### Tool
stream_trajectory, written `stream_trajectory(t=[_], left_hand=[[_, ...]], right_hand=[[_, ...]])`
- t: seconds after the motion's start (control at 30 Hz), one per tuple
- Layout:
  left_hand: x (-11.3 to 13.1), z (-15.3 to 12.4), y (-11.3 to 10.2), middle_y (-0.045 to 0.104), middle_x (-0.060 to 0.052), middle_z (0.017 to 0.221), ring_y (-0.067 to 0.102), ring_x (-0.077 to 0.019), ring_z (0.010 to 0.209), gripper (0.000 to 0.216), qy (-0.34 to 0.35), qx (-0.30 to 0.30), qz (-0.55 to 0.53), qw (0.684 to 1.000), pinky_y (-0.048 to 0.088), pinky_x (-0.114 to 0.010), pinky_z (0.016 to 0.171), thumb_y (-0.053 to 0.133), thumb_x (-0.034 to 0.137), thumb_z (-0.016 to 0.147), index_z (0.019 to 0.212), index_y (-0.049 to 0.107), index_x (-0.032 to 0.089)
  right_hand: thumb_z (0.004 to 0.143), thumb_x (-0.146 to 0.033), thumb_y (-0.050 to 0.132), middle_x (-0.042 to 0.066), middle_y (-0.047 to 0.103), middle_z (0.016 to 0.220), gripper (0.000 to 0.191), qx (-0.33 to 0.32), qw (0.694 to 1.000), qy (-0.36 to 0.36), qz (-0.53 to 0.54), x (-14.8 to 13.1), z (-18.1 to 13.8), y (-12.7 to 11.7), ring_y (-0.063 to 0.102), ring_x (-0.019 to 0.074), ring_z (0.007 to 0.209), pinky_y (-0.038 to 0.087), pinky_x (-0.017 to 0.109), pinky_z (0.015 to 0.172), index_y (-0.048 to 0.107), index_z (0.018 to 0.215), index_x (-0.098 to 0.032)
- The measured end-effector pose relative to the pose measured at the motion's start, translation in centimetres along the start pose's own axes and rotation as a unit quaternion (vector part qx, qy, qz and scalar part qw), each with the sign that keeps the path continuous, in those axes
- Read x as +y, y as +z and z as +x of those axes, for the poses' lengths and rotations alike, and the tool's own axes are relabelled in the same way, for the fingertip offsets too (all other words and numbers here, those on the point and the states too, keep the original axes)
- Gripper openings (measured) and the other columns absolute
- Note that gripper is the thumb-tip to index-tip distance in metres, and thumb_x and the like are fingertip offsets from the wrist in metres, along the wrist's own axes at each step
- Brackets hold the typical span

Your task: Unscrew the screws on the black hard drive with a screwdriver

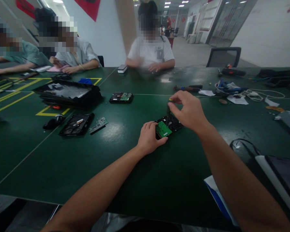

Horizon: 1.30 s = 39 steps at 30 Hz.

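A black hard drive (172,123) with a green circuit board (162,129) facing up lies on the dark green table (125,161). My left hand (148,138) rests on the drive's near left corner and steadies it. Just above the drive hovers my right hand (188,110), its fingers pinched on a thin tool with a yellow tip (170,99). The tool's shaft is hidden behind my fingers.
Another hard drive (121,97) lies farther back. A black tray stack (67,92), an opened drive frame (76,124) and a loose board (99,125) sit to the left. Cables and paper (234,91) clutter the right. Three people sit across the table. A tablet (280,177) lies near right.
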<state>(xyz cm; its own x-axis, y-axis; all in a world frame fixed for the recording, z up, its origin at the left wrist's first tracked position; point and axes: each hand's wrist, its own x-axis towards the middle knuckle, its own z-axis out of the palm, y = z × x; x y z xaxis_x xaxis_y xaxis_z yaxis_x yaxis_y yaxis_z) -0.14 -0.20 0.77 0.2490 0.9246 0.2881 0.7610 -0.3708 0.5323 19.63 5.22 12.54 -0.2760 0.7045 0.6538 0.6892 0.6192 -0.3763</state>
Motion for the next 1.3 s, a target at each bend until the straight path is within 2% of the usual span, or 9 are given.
stream_trajectory(t=[0.17,0.37,0.6,0.8,1.03,1.3], left_hand=[[0.10,-0.05,-0.07,0.062,-0.020,0.145,0.053,-0.0380,0.141,0.070,0.002,0.003,0.005,1.000,0.045,-0.056,0.121,0.079,0.053,0.086,0.139,0.057,0.014],[0.02,-0.02,0.03,0.061,-0.020,0.146,0.052,-0.0371,0.141,0.070,0.000,0.002,0.003,1.000,0.044,-0.054,0.122,0.079,0.053,0.086,0.140,0.057,0.014],[0.07,0.01,-0.10,0.061,-0.018,0.146,0.052,-0.0367,0.142,0.071,-0.002,-0.002,0.006,1.000,0.044,-0.053,0.123,0.079,0.055,0.085,0.140,0.057,0.015],[0.17,0.03,-0.28,0.061,-0.019,0.145,0.053,-0.0373,0.142,0.070,-0.001,-0.003,-0.002,1.000,0.045,-0.055,0.122,0.080,0.054,0.085,0.139,0.057,0.016],[0.16,0.04,-0.27,0.062,-0.018,0.145,0.053,-0.0372,0.142,0.069,-0.002,-0.001,-0.005,1.000,0.045,-0.055,0.122,0.081,0.053,0.084,0.138,0.057,0.017],[0.08,0.02,-0.13,0.062,-0.019,0.145,0.053,-0.0371,0.141,0.070,-0.002,-0.001,-0.003,1.000,0.045,-0.055,0.122,0.081,0.053,0.085,0.139,0.057,0.015]], right_hand=[[0.089,-0.030,0.070,0.007,0.073,0.096,0.011,0.014,0.999,0.032,-0.003,0.07,-0.02,-0.04,0.069,0.0278,0.088,0.053,0.043,0.081,0.062,0.095,-0.025],[0.093,-0.030,0.066,0.008,0.073,0.099,0.006,-0.005,1.000,-0.004,-0.003,0.07,0.06,0.00,0.068,0.0284,0.096,0.053,0.045,0.088,0.065,0.098,-0.026],[0.090,-0.028,0.069,0.009,0.074,0.099,0.011,0.006,0.999,0.029,-0.017,-0.04,-0.03,-0.19,0.069,0.0290,0.092,0.052,0.044,0.084,0.062,0.097,-0.025],[0.092,-0.029,0.066,0.008,0.073,0.100,0.007,-0.014,1.000,0.006,0.001,-0.13,0.08,-0.18,0.068,0.0290,0.096,0.053,0.047,0.088,0.064,0.099,-0.027],[0.089,-0.031,0.070,0.008,0.073,0.096,0.011,0.009,0.999,0.036,-0.016,0.00,0.07,-0.14,0.067,0.0290,0.092,0.053,0.045,0.082,0.062,0.095,-0.026],[0.089,-0.029,0.068,0.010,0.071,0.100,0.012,-0.002,1.000,0.023,-0.019,0.00,0.07,0.07,0.066,0.0299,0.096,0.054,0.047,0.085,0.063,0.100,-0.025]])
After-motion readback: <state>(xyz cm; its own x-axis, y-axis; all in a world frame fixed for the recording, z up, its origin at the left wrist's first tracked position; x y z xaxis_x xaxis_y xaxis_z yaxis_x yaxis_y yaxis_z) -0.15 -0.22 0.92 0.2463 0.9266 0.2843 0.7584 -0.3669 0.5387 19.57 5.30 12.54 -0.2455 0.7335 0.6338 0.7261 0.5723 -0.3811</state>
